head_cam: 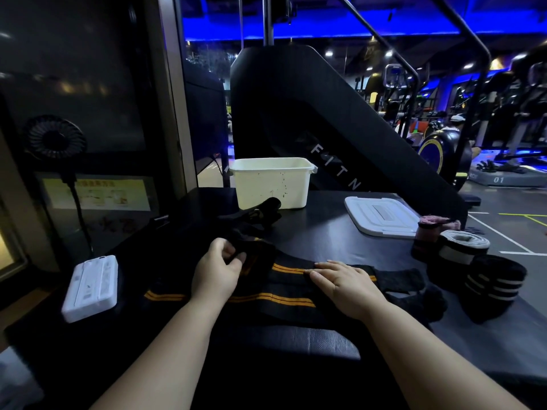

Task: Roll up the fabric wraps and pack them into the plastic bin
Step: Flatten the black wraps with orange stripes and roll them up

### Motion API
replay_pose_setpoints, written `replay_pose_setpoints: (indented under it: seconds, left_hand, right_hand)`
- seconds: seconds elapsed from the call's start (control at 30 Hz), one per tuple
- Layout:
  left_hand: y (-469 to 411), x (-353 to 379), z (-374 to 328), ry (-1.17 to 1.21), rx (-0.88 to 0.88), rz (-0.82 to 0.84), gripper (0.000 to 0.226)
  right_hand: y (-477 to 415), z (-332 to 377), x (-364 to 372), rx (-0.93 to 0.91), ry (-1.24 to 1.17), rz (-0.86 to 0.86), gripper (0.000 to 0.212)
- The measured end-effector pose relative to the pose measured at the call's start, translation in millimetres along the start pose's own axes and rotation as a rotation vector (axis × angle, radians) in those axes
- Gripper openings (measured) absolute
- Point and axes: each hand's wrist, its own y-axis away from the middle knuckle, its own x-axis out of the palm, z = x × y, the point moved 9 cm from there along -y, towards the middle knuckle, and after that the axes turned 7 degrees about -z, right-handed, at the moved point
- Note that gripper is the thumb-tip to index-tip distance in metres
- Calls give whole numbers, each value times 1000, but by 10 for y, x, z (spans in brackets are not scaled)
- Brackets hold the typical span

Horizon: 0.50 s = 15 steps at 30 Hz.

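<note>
On the dark table (325, 220), left hand (220, 269) pinched the black-and-orange wrap (284, 287) end; right hand (344, 284) lay flat (fingers straight). Slack could loosen the roll.

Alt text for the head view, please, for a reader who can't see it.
A person's left hand pinches a fold of a black orange-striped wrap on a dark table while the right hand presses it flat. A white plastic bin stands open behind, its lid to the right near rolled wraps.
</note>
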Motion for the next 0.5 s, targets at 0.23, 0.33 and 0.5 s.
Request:
replay_pose_setpoints:
  seconds: [0.23,0.33,0.5]
  left_hand:
    - [101,163,-118,-24,90,90,11]
    - [117,217,-103,-34,73,130,27]
    - [131,250,-90,5,53,197,26]
  right_hand:
    - [8,-14,-2,0,-8,-13,47]
    - [16,-15,-3,-1,-4,-16,47]
    - [8,-13,-9,-3,-8,-25,47]
